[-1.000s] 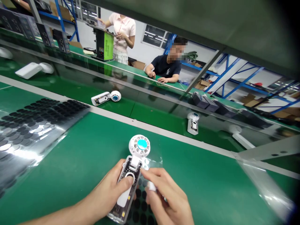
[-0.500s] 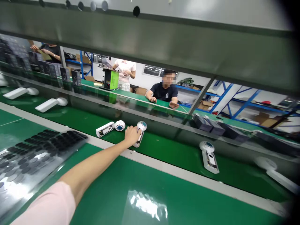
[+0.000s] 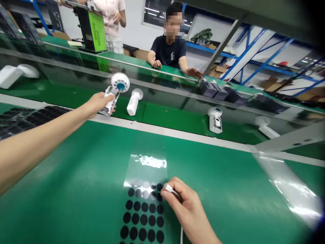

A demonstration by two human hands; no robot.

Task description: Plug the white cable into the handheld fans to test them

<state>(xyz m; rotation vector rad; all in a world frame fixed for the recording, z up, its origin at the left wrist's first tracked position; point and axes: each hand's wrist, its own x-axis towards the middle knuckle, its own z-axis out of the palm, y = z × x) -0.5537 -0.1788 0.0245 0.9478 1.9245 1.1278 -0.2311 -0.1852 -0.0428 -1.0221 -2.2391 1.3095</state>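
Note:
My left hand (image 3: 98, 103) grips the body of a white device (image 3: 120, 83) with a round head, a ring of dark marks and a blue centre, held above the belt's near rail. My right hand (image 3: 186, 203) pinches a white cable plug (image 3: 168, 187), its cord hanging below the palm. Beneath and left of that hand lies a clear sheet of black round stickers (image 3: 144, 219) on the green table (image 3: 88, 173). Another white device (image 3: 133, 103) rests on the green belt (image 3: 162, 115), just right of the held one.
More white devices lie on the belt at the far left (image 3: 11, 76) and right (image 3: 215, 121). Another sticker sheet (image 3: 33, 117) is at left. Across the belt, a person in a dark shirt (image 3: 169, 51) sits near dark boxes (image 3: 213, 89). A metal post (image 3: 299, 135) stands right.
My left hand has lifted a device off the belt and brought it nearer. My right hand has come into view with the plug. The view has tilted down, showing the black stickers.

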